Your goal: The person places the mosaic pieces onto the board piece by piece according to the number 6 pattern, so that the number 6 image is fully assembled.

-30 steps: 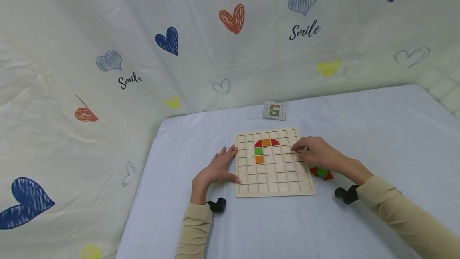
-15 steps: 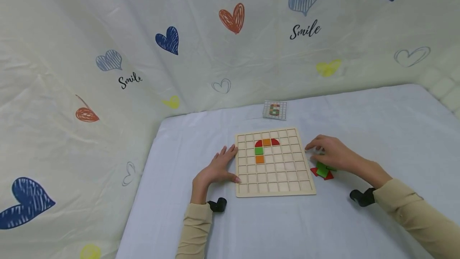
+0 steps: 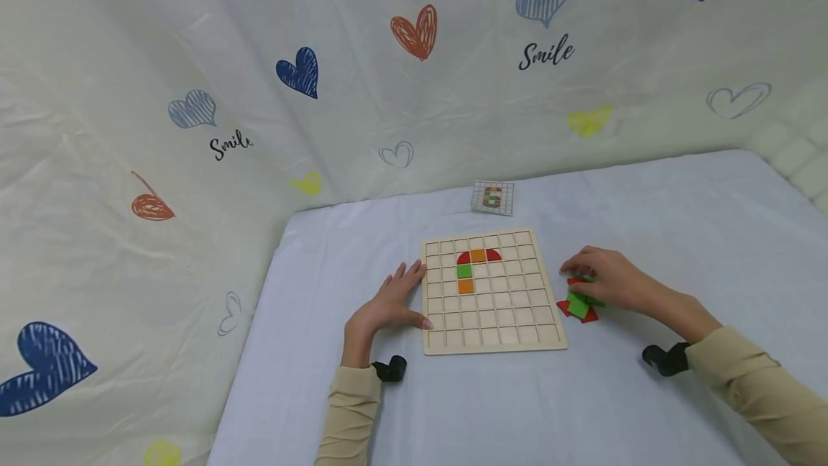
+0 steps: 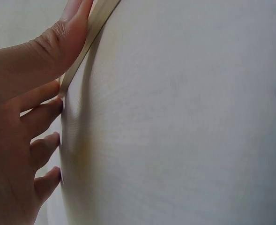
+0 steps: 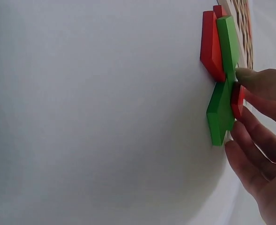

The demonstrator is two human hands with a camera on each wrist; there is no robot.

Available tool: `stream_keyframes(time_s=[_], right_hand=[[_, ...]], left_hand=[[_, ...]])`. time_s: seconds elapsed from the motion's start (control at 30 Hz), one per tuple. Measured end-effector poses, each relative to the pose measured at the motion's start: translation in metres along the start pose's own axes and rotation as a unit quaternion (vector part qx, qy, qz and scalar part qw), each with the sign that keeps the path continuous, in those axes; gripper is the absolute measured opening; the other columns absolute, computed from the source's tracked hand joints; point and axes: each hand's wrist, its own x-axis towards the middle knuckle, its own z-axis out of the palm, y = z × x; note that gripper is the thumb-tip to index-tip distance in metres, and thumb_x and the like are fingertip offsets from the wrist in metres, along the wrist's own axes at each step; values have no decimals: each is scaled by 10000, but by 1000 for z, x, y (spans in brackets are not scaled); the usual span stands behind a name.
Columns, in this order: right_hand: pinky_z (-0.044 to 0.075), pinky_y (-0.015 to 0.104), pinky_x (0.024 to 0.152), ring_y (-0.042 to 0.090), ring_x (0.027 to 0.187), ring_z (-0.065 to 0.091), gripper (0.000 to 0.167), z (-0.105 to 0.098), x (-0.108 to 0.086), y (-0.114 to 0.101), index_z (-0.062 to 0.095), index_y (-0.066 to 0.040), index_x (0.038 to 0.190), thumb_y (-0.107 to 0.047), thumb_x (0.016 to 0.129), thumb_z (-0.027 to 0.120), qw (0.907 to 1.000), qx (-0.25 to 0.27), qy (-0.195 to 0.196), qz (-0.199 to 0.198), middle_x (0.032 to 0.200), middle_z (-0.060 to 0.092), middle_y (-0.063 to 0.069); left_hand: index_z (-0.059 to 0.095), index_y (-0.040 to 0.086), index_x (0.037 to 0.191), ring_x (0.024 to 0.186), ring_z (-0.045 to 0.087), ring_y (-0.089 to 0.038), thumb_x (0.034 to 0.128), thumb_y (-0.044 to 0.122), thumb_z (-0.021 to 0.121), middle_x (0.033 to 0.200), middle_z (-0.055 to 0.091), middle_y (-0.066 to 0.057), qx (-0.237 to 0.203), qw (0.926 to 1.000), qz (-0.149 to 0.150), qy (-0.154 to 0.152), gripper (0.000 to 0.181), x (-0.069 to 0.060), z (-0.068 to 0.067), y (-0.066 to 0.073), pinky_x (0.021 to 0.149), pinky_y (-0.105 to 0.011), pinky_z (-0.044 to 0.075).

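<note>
A square wooden grid board [image 3: 494, 315] lies on the white-covered table. In its upper cells sit two red quarter-round tiles [image 3: 494, 255], two orange square tiles [image 3: 466, 286] and a green square tile [image 3: 464, 271]. My left hand [image 3: 388, 304] rests with fingers spread along the board's left edge, thumb [image 4: 65, 47] against the rim in the left wrist view. Right of the board, my right hand [image 3: 611, 279] is over a small heap of red and green tiles [image 3: 578, 305]. Its fingers are loosely bent around a red tile [image 5: 237, 100], with no plain pinch visible.
A small pattern card [image 3: 492, 198] showing a coloured figure on a grid lies behind the board. A curtain printed with hearts [image 3: 414, 33] hangs at the table's back and left side. Black wrist cameras [image 3: 665, 359] are on both wrists.
My right hand has moved right, from over the board's right edge to the tile heap, uncovering more red and green tiles. My left hand and the tiles on the board keep their places.
</note>
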Motion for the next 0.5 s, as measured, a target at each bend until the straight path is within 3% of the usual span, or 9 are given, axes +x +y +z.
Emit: stream_keyframes(time_s=[0.5], right_hand=[[532,245,634,200,795,615,222,-5,-13,19,768,22,1012,10,795,811,9991,-174,372,-68,907,674,63]], left_hand=[[220,134,1655,1617,-11,-271,776,284,910,1738,133,-23,-28,10000,14,-8,1128,-1,-1,1,1316,-484,30]])
